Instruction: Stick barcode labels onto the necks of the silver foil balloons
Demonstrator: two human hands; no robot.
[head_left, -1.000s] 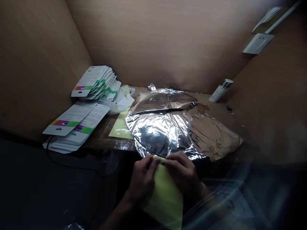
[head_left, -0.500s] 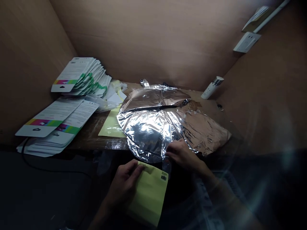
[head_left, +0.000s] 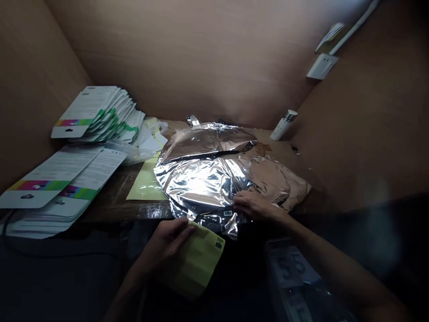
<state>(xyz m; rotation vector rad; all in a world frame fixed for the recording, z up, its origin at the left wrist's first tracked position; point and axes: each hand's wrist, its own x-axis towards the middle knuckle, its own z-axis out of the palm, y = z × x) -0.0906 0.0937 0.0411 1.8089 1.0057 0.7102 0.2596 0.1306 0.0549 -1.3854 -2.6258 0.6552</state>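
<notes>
My left hand pinches the top left edge of a yellow paper sheet with a small printed label near its corner. The sheet hangs in front of the table edge. My right hand is closed on the near edge of a shiny foil balloon, which lies flat and uninflated on the table. A small barcode label shows beside those fingers, and a foil flap droops below them. My right fingertips are partly hidden against the foil.
Stacks of printed white cards lie at left, beside clear plastic wrap and another yellow sheet. A white bottle lies at the back right. A wall socket sits above. Below right is a clear packet.
The view has turned slightly right. My right hand has pulled the balloon's near edge, and the foil there has bunched and folded. My left hand still holds the yellow sheet.
</notes>
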